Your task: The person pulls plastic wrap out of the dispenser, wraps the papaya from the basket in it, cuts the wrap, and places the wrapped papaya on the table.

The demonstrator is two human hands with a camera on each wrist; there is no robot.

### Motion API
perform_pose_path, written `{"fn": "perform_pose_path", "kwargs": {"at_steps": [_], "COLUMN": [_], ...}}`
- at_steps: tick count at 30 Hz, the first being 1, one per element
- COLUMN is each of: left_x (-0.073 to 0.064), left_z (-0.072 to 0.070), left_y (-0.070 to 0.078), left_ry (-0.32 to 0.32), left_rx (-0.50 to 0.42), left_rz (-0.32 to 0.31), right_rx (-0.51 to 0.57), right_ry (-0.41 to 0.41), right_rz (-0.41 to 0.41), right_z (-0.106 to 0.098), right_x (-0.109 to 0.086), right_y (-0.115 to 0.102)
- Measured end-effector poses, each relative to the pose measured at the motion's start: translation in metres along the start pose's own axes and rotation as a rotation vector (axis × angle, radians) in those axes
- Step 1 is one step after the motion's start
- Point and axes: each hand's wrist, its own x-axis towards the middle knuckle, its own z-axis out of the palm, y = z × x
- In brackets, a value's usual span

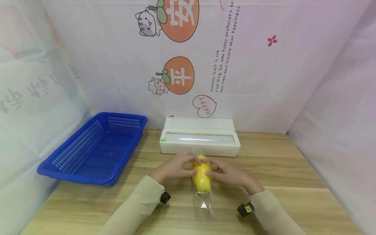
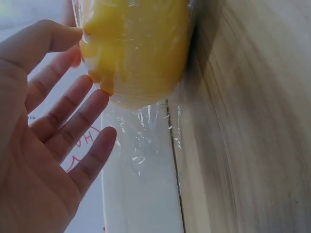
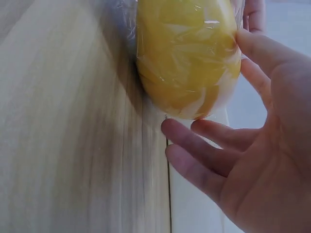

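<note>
A yellow oval fruit (image 1: 202, 179) lies on the wooden table, wrapped in clear plastic film (image 1: 204, 204) that trails from its near end. From the left side my left hand (image 1: 178, 166) touches the wrapped fruit with thumb and fingertips. My right hand (image 1: 227, 173) does the same from the right. In the left wrist view the left hand (image 2: 53, 111) has its fingers spread, thumb tip against the film over the fruit (image 2: 141, 53). The right wrist view shows the right hand (image 3: 272, 131) with its thumb on the fruit (image 3: 187, 58) and its other fingers loosely bent around the end.
Just behind the hands stands a white film box (image 1: 199, 149), its lid raised and a roll of film inside. To the left is a blue plastic basket (image 1: 129, 153). Printed white cloth (image 1: 252, 81) hangs behind and at both sides of the wooden table (image 1: 276, 169).
</note>
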Motion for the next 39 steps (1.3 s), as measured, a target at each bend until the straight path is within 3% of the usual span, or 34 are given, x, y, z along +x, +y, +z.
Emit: {"fn": "perform_pose_path", "kwargs": {"at_steps": [6,11,14,22,29,34,39], "left_x": [-0.003,-0.010,-0.017,-0.023,-0.021,-0.019,-0.019], "left_z": [0.002,0.005,0.008,0.024,0.030,0.031,0.028], "left_y": [0.002,0.012,0.016,0.018,0.020,0.018,0.020], "left_ry": [0.019,-0.035,-0.059,0.007,0.047,0.086,0.033], "left_rx": [0.066,0.141,0.204,0.369,0.400,0.362,0.242], "left_rz": [0.121,0.236,0.270,0.364,0.419,0.410,0.279], "right_rx": [-0.005,0.007,-0.001,-0.001,-0.009,-0.020,-0.028], "right_ry": [-0.040,-0.039,-0.037,-0.034,-0.043,-0.037,-0.054], "right_rz": [0.015,0.044,0.054,0.047,0.069,0.073,0.070], "right_z": [0.001,0.000,-0.001,-0.002,-0.003,-0.004,-0.005], "right_x": [0.001,0.001,0.001,0.001,0.001,0.002,0.001], "right_y": [0.001,0.001,0.002,-0.001,0.000,0.000,0.000]}}
